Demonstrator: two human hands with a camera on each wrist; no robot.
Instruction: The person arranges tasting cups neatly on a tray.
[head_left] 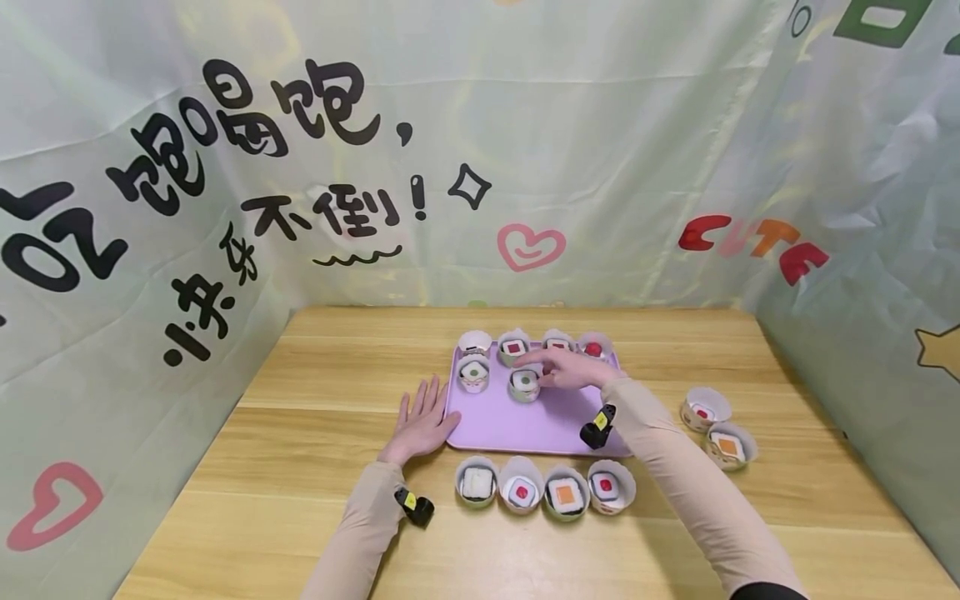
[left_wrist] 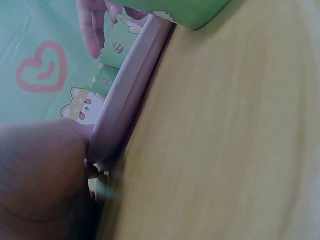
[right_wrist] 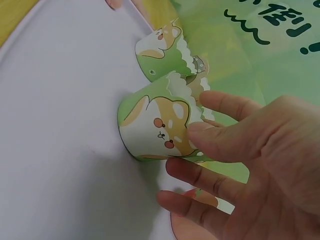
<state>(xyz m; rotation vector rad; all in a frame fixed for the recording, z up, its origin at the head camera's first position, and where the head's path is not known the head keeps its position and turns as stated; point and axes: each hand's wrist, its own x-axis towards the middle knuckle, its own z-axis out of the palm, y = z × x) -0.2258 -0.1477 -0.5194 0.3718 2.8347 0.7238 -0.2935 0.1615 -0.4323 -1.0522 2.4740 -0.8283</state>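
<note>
A purple tray (head_left: 495, 429) lies on the table with several paper cups in it, holding sushi-like pieces. My left hand (head_left: 423, 423) lies flat with fingers spread, its thumb side against the tray's left edge (left_wrist: 120, 95). My right hand (head_left: 566, 368) reaches over the tray at a green paper cup with a dog print (right_wrist: 157, 125). This cup (head_left: 523, 395) stands upright on the tray, behind the thumb in the right wrist view. The right thumb is at its rim, the index finger stretches past it, and the other fingers are spread loosely. Whether the thumb presses the cup is unclear.
Before the tray stands a row of filled paper cups (head_left: 477, 497). Two more cups (head_left: 726, 458) stand to the right. Along the tray's back edge is another row of cups (head_left: 514, 358), with one cup (head_left: 474, 385) at front left. A printed cloth (head_left: 600, 167) encloses the table.
</note>
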